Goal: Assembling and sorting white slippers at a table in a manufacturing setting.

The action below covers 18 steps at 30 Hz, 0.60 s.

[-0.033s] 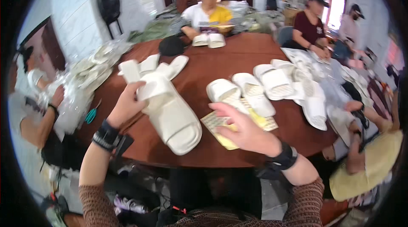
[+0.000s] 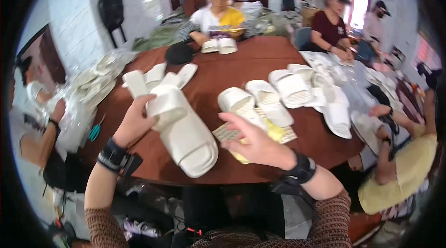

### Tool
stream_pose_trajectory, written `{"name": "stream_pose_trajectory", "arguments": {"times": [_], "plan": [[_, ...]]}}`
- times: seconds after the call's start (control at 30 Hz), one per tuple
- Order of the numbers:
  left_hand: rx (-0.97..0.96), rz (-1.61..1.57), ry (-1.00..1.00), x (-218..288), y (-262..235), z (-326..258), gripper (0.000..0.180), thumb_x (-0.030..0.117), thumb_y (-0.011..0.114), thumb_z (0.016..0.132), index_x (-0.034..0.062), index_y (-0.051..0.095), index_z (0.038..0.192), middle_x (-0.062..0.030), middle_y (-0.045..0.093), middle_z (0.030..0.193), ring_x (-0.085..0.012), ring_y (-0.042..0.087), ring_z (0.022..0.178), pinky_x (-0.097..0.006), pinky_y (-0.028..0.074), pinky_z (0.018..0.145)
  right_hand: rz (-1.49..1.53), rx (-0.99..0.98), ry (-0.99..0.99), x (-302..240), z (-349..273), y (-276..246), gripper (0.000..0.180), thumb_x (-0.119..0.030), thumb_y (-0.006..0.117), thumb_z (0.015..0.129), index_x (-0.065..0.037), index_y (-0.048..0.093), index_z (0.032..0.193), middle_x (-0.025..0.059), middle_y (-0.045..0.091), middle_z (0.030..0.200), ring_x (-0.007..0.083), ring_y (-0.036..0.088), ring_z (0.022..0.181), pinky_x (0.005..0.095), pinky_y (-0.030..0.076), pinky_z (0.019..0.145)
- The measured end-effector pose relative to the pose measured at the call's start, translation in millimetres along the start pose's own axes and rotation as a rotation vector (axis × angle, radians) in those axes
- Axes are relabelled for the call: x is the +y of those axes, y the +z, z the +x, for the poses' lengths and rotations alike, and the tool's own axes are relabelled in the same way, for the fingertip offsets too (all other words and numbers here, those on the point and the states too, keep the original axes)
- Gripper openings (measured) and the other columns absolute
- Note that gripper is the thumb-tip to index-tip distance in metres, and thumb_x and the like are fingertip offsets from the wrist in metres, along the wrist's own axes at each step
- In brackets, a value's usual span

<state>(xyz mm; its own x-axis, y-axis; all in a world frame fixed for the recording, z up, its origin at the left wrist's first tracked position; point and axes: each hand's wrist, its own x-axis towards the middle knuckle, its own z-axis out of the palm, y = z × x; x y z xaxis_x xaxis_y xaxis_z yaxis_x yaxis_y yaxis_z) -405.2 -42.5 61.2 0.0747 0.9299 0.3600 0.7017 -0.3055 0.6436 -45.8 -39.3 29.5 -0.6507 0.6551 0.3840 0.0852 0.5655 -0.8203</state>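
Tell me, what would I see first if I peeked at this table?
First, the big white slide sandal near the front edge of the brown round table, gripped at its strap by the left hand. Beside it the right hand holds yellowish cards. More white sandals lie in pairs to the right.

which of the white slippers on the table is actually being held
The big white slide sandal at the near table edge: the left hand grips its strap. The pair of slippers beside it and the others lie untouched.
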Motion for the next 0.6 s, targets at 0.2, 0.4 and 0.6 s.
{"name": "stream_pose_trajectory", "arguments": {"times": [0.2, 0.4, 0.6], "plan": [[-0.185, 0.047, 0.2, 74, 42, -20, 0.061, -0.002, 0.067, 0.066, 0.0053, 0.054, 0.126, -0.0111, 0.048, 0.124, -0.0246, 0.054, 0.111, -0.031, 0.05, 0.085, 0.249, 0.024, 0.108, 38, 0, 34, 0.085, -0.033, 0.07, 0.087, 0.001, 0.021, 0.148, 0.0191, 0.042, 0.141, 0.0259, 0.049, 0.123, 0.038, 0.046, 0.097], [-0.233, 0.052, 0.314, 114, 47, -39, 0.063, -0.006, 0.065, 0.069, 0.0046, 0.05, 0.13, -0.0172, 0.04, 0.137, -0.0319, 0.046, 0.125, -0.037, 0.048, 0.095, 0.344, 0.123, 0.06, 14, -12, 38, 0.08, -0.027, 0.065, 0.09, 0.001, 0.019, 0.149, 0.0155, 0.044, 0.138, 0.0227, 0.045, 0.126, 0.0347, 0.039, 0.104], [-0.052, -0.086, 0.298, 110, 57, -65, 0.066, 0.015, 0.075, 0.081, 0.0016, 0.042, 0.137, -0.017, 0.036, 0.144, -0.0271, 0.051, 0.119, -0.036, 0.049, 0.092, 0.566, 0.356, -0.001, 13, -9, 27, 0.067, -0.011, 0.055, 0.092, 0.004, 0.021, 0.148, 0.0123, 0.047, 0.134, 0.0194, 0.047, 0.123, 0.0329, 0.038, 0.104]]}}
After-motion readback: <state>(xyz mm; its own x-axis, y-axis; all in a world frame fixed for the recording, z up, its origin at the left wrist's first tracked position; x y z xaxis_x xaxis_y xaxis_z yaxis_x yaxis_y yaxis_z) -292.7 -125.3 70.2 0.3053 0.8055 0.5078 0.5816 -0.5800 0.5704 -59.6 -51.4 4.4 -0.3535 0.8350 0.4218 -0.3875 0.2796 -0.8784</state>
